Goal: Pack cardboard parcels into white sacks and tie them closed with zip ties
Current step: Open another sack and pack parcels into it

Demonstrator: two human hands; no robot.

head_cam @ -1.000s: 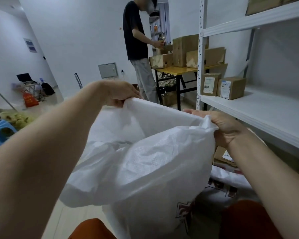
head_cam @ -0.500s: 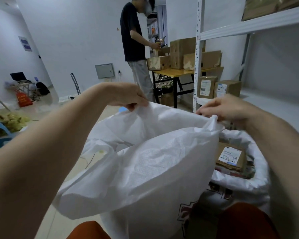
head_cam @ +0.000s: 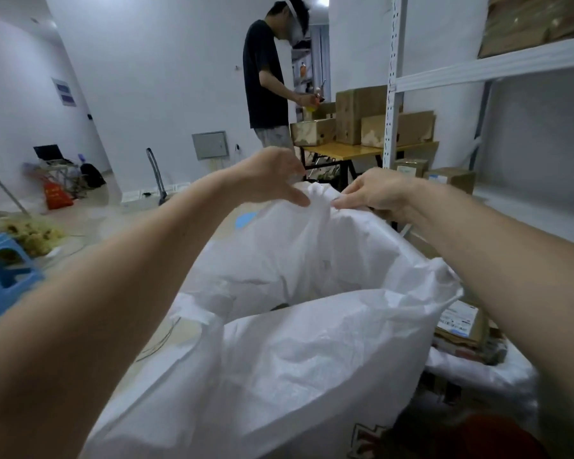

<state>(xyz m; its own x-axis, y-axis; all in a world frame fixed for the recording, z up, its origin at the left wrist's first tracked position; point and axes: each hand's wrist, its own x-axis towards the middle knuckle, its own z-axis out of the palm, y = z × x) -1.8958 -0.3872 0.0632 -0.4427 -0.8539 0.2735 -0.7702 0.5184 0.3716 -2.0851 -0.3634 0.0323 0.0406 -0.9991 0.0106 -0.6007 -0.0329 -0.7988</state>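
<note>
While both hands, left hand [head_cam: 272,175] and right hand [head_cam: 375,193], pinch its far rim, the sack [head_cam: 295,342] stands mouth-up.

Both arms are bare all the way from the bottom edge of the shot to the hands, so no sleeves, no watch, no rings or bands that I can spot on the left hand [head_cam: 269,175] or the right hand [head_cam: 376,192]. No gloves either. Way down below the right hand, near the bottom right corner, there's a bit of orange-red clothing [head_cam: 478,437] on the legs, kinda blurry.
</note>
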